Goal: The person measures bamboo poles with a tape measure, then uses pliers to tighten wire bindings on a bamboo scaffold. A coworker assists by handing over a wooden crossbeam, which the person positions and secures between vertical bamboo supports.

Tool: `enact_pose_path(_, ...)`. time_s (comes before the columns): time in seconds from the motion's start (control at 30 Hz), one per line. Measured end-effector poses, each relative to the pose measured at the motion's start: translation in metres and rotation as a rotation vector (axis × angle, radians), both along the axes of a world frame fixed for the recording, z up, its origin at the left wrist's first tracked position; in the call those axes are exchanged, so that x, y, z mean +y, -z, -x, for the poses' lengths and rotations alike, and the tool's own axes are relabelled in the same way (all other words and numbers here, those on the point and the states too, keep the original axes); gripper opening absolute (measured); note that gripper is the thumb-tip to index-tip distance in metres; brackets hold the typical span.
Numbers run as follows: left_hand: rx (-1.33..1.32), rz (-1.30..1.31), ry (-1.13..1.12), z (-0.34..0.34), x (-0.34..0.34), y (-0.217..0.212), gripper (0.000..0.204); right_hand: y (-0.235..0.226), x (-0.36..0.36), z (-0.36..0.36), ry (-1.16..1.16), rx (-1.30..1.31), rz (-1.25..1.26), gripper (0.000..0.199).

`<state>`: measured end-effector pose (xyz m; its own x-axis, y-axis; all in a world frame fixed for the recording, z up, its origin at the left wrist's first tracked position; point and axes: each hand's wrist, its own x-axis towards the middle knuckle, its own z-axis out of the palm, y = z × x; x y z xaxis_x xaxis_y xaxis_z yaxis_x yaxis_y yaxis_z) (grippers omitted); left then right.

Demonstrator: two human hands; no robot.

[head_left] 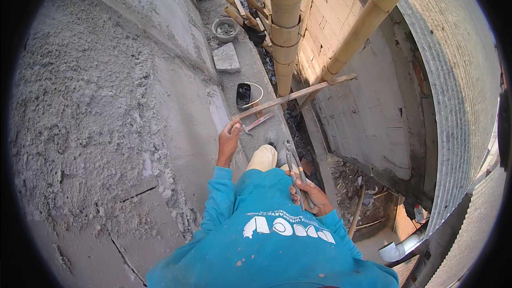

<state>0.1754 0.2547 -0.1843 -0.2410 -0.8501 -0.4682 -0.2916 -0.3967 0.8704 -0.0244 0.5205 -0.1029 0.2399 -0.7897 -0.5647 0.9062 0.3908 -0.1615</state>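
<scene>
My left hand is closed on the near end of a long, thin wooden batten. The batten slants up to the right across the ledge and the gap, reaching a leaning bamboo pole. In front of my body, my right hand grips a long-handled metal tool that looks like pincers, its two arms pointing away from me. Just past my left hand, a hammer lies on the concrete ledge. Close behind it, partly under the batten, sits a black bucket with a pale handle.
Along the ledge lie a pale block and a grey basin. A thick upright bamboo pole rises from the narrow gap. Rough mortar covers the left side; a corrugated sheet curves along the right.
</scene>
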Motion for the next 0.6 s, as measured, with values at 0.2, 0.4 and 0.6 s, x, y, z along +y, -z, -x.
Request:
enact_pose_path(0.2, -0.215, -0.020, 0.107, 0.033, -0.008, 0.139, 0.042, 0.036, -0.009, 0.017, 0.059, 0.449, -0.296, 0.054)
enact_pose_path(0.4, -0.325, 0.010, 0.151, 0.063, -0.014, 0.241, 0.042, 0.114, -0.047, 0.049, -0.182, 1.110, -0.346, 0.042)
enact_pose_path(0.6, -0.369, 0.030, 0.186, 0.070, -0.044, 0.337, 0.040, 0.279, -0.078, 0.096, -0.493, 1.546, -0.310, 0.037)
